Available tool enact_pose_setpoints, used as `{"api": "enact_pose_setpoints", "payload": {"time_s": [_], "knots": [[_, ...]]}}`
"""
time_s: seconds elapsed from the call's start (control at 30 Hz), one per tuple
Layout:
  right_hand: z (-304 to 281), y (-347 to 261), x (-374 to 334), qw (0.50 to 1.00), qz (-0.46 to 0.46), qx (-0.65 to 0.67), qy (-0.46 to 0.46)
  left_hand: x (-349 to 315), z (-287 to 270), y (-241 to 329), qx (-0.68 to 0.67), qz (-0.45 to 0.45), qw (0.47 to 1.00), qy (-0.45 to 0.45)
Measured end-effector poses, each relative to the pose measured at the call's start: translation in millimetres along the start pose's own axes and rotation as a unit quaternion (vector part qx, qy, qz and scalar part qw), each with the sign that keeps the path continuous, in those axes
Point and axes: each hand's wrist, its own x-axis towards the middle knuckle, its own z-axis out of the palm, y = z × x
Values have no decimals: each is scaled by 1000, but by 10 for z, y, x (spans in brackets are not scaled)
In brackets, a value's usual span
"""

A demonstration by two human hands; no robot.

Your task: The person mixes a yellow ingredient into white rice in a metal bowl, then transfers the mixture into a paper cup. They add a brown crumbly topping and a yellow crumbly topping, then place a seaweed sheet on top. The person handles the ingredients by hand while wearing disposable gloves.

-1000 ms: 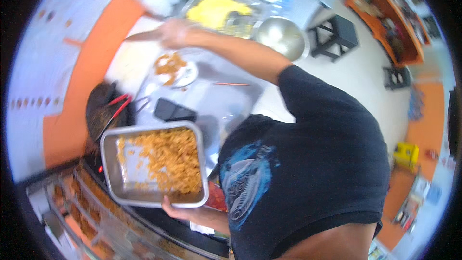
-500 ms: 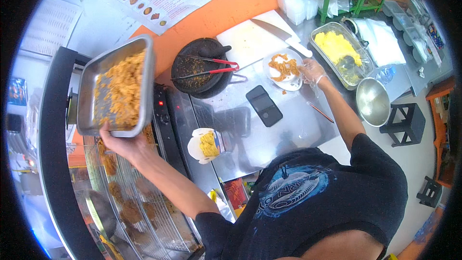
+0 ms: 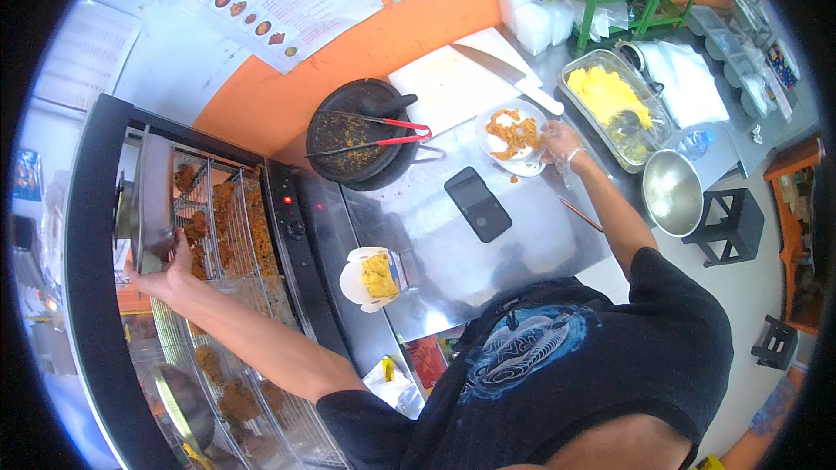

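My left hand [image 3: 170, 270] grips a deep metal food tray [image 3: 157, 196] by its near end. The tray is tipped almost edge-on inside the left part of the heated display cabinet [image 3: 300, 270], so its contents are hidden. In a clear plastic glove, my right hand [image 3: 562, 144] is closed at the right rim of a small white plate [image 3: 497, 116] that holds orange-brown shredded food [image 3: 515, 130]. An open takeaway box [image 3: 373, 280] with yellow food stands on the steel counter between my arms.
Behind the counter [image 3: 427, 244] sit a black mortar [image 3: 348, 144] with red-handled tongs and a cutting board [image 3: 435, 83] with a knife [image 3: 501, 70]. A phone [image 3: 478, 204] lies mid-counter. Right are a tray of yellow food [image 3: 601, 91] and a metal bowl [image 3: 673, 193].
My left hand has swung the metal tray left and tilted it into the cabinet, uncovering the racks of fried pieces. My right hand stays at the plate.
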Motion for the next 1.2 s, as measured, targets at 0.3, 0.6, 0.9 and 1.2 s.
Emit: {"api": "enact_pose_setpoints", "payload": {"time_s": [0.3, 0.6, 0.9, 1.2], "knots": [[-68, -88, 69, 995, -80, 58, 17, 320, -248, -279, -172, -220, 950, -142], [108, -673, -699, 988, -71, 91, -99, 89, -577, -83, -18, -32, 965, -261], [1237, -1155, -1663, 933, -97, 100, -333, -1826, -3314, -1318, 451, 99, 887, -18], [1976, -1347, -2043, 904, -136, 21, -406, -1981, -3734, -1865, 512, 67, 832, -203]]}}
